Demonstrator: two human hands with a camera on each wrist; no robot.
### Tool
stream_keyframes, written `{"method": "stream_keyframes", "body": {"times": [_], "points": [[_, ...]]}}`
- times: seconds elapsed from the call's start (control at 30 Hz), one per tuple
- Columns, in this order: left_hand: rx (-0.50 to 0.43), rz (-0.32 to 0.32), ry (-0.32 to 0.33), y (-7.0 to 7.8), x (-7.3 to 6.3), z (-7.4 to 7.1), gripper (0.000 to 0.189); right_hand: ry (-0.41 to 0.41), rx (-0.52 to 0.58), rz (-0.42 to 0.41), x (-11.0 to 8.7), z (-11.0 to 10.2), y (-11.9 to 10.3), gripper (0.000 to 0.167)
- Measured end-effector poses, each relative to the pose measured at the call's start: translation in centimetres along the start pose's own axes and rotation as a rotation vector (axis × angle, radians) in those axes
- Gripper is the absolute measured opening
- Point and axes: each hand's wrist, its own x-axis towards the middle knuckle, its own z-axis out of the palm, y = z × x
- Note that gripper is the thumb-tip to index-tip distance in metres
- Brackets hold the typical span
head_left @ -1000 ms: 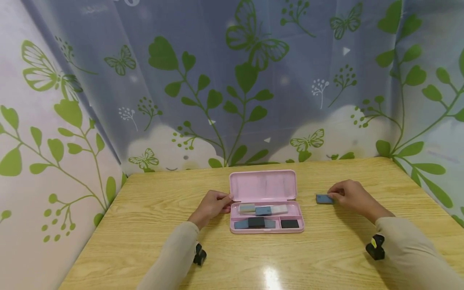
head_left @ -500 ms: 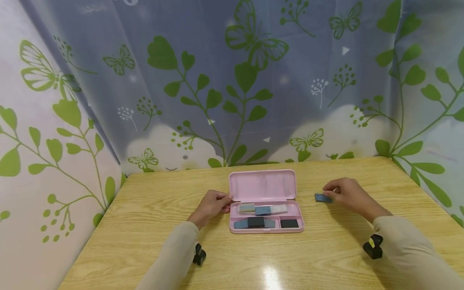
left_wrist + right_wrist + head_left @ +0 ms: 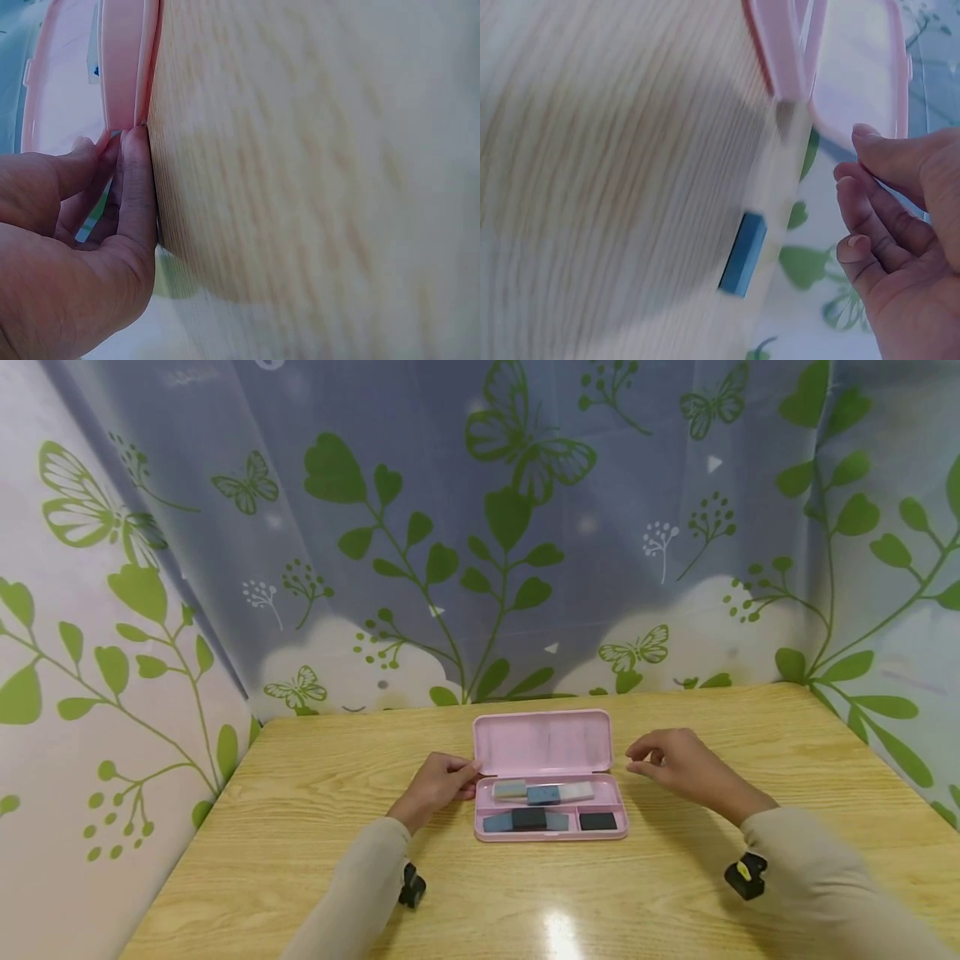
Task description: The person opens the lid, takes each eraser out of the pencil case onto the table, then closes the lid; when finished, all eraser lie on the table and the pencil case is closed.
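Note:
A pink pencil case (image 3: 551, 838) lies open on the table, its lid (image 3: 543, 743) tilted back at the far side. My left hand (image 3: 438, 785) pinches the case's left end near the hinge; in the left wrist view, the thumb is on the lid side and the fingers are by the base (image 3: 126, 67). My right hand (image 3: 682, 767) hovers just right of the case, fingers loosely bent and holding nothing. A blue eraser-like block (image 3: 743, 255) rests on the table in the right wrist view, apart from the fingers; in the head view the right hand hides it.
Inside the case, the back compartment holds a blue block (image 3: 543, 796) among pale pieces. In front are a black block (image 3: 529, 819) between blue-grey pieces, and another black block (image 3: 597, 821) in the small right compartment. A patterned curtain (image 3: 420, 527) hangs behind the table.
My right hand has let go of the blue block and moved left toward the case; the block is now hidden in the head view. The left hand stays at the case.

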Motion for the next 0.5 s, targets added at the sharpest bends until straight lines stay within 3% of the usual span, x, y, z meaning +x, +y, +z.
{"method": "stream_keyframes", "body": {"times": [0.5], "points": [[0.008, -0.006, 0.003, 0.2, -0.2, 0.0, 0.025, -0.092, 0.039, -0.117, 2.0, 3.5, -3.7, 0.011]]}}
